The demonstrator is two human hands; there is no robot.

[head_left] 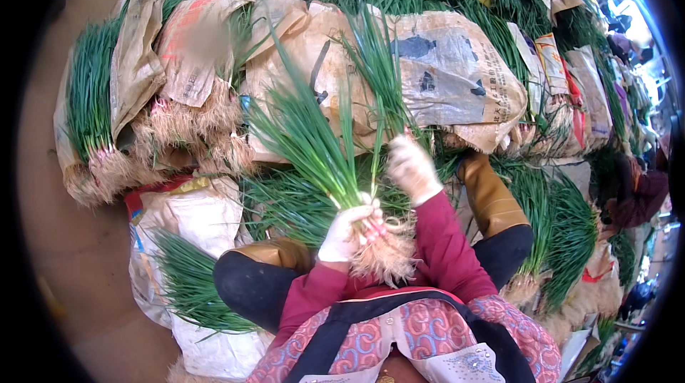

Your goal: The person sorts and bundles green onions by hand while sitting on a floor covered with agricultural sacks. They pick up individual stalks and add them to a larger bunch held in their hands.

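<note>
In my white-gloved left hand [344, 232], a bunch of green onions [310, 144] is gripped near its pale bulbs. The leaves fan up and to the left, and the tangled tan roots [385, 254] hang out toward my lap. To the right and a little farther out is my right hand [412, 169], also gloved and slightly blurred. Its fingers are closed round the base of a thinner bunch of green onions [382, 73], whose leaves point away from me. Loose green onions [296, 205] lie below and left of the held bunch, between my knees.
Large bundles of green onions wrapped in tan woven sacks [457, 62] form a row ahead. One bundle [93, 98] stands at the far left. White sacking [193, 215] with more onions [196, 283] lies left of my knee. Others [571, 240] lie at right, near another person's sleeve [642, 201].
</note>
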